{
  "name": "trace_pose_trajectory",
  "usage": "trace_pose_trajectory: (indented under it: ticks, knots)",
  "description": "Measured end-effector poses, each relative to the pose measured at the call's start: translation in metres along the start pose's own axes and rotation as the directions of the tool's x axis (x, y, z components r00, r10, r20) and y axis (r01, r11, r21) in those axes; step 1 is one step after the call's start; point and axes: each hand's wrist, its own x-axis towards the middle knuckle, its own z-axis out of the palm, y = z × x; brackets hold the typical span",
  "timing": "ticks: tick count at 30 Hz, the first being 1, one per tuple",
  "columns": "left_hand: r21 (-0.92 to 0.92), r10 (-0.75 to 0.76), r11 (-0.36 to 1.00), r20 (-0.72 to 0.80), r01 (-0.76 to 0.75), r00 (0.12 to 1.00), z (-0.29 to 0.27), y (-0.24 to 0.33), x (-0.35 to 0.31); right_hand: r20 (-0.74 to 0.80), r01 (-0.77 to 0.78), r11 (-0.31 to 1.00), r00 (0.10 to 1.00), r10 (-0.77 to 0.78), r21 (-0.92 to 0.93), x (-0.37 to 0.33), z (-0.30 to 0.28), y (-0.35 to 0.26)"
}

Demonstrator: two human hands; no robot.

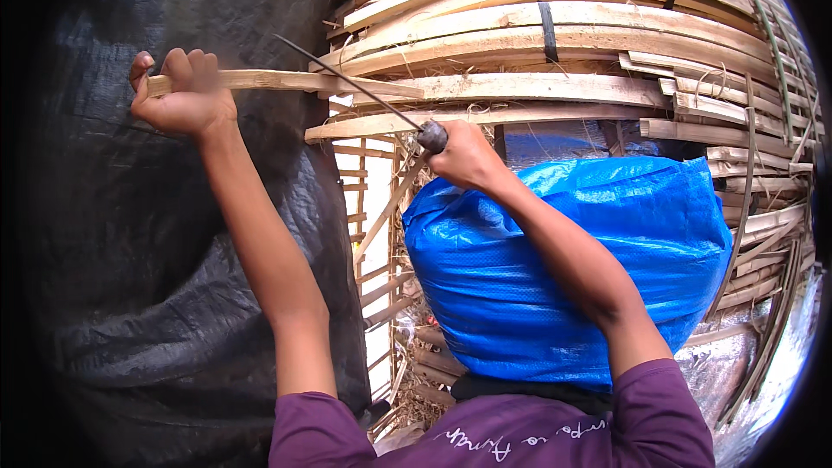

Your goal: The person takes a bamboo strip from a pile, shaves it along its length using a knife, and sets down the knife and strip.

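Observation:
My left hand (186, 108), raised at the upper left, is closed around the left end of a pale split-bamboo strip (277, 81). The strip runs rightward from my fist toward the stacked strips. Near the middle, my right hand (468, 156) grips the dark rounded handle of a long knife (364, 91). Its narrow blade, seen nearly edge-on, points up and to the left and crosses the held strip. Whether blade and strip touch, I cannot tell. A blue woven plastic sheet (563, 277) bulges below my right forearm.
Bundled pale strips (607, 39), tied with black bands, fill the upper right. Shorter strips (754, 173) lean at the right edge. A black tarpaulin (130, 277) hangs on the left. Between it and the blue sheet is a slatted bamboo lattice (377, 295) with gaps.

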Motion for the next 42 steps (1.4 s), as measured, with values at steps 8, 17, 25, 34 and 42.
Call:
trace_pose_trajectory:
  ticks: [8,17,25,34,42]
  knots:
    - [0.074,0.014,0.997,-0.052,-0.011,0.999,-0.006,-0.006,0.005,0.005,-0.06,0.977,0.998,0.063,-0.205,0.003,-0.019,0.016]
    - [0.044,0.0,0.999,0.023,-0.001,1.0,-0.007,-0.001,0.01,-0.02,-0.177,0.977,0.984,0.176,-0.12,0.003,-0.008,0.05]
    - [0.068,0.021,0.998,-0.037,-0.018,0.999,-0.005,-0.006,0.005,0.062,-0.024,0.991,0.998,0.032,-0.129,-0.001,-0.024,0.02]
    - [0.083,0.027,0.996,-0.05,-0.023,0.998,-0.012,-0.001,0.01,-0.039,-0.14,0.989,0.99,0.138,-0.054,0.002,-0.001,0.059]
    - [0.056,0.015,0.998,-0.088,-0.01,0.996,-0.027,-0.006,0.008,0.001,-0.2,0.931,0.978,0.21,-0.304,-0.006,-0.025,0.038]
